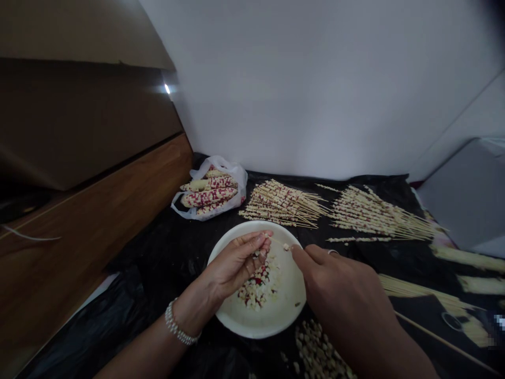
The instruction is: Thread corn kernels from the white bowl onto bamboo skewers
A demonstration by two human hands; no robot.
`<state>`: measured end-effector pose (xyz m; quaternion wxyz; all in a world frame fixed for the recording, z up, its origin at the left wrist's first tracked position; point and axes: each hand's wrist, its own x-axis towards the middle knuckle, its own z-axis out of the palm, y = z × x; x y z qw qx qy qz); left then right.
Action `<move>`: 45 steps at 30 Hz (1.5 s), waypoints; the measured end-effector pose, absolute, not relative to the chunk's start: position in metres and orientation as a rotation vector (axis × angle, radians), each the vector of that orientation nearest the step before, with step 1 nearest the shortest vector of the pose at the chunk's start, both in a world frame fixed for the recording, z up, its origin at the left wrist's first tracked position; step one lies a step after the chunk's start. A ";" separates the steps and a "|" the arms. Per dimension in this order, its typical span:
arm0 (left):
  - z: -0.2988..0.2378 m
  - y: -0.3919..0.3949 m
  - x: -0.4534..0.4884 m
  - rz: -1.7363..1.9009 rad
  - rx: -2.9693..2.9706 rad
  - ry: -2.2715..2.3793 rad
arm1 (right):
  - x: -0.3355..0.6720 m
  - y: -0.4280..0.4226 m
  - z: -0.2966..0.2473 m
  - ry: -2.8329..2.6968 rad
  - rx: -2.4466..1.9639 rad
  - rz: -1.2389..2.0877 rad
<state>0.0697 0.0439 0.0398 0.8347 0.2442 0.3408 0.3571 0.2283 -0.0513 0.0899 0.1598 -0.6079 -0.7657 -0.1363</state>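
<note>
My left hand [240, 262] is over a white bowl [290, 310], its thumb and fingertips pinched on a corn kernel [266, 236]. Loose white and dark red kernels [256, 296] lie in the bowl beneath it. Fingers closed, my right hand [335, 279] grips a thin wooden skewer [279, 241] at the bowl's right rim. One pale kernel [286, 247] sits on that skewer between my two hands. Behind my right wrist a stick [442, 339] runs to the lower right; it seems to be the same skewer, but my hand hides the join.
A plastic bag [239, 176] of speckled corn cobs [209, 197] stands behind the bowl. Two piles of kernel-threaded skewers [276, 202] lie along the wall. Bare skewers [410, 288] and stripped cobs [479, 284] are at right. More kernels [319, 350] lie on black plastic sheeting [165, 273].
</note>
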 end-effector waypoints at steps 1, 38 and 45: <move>0.039 0.044 0.069 0.752 0.519 0.723 | 0.228 -0.051 0.089 -2.190 -1.726 -0.392; 0.039 0.048 0.073 0.833 0.304 0.772 | 0.220 -0.049 0.086 -2.141 -1.712 -0.556; 0.041 0.048 0.073 0.738 0.144 0.691 | 0.222 -0.051 0.085 -2.134 -1.685 -0.540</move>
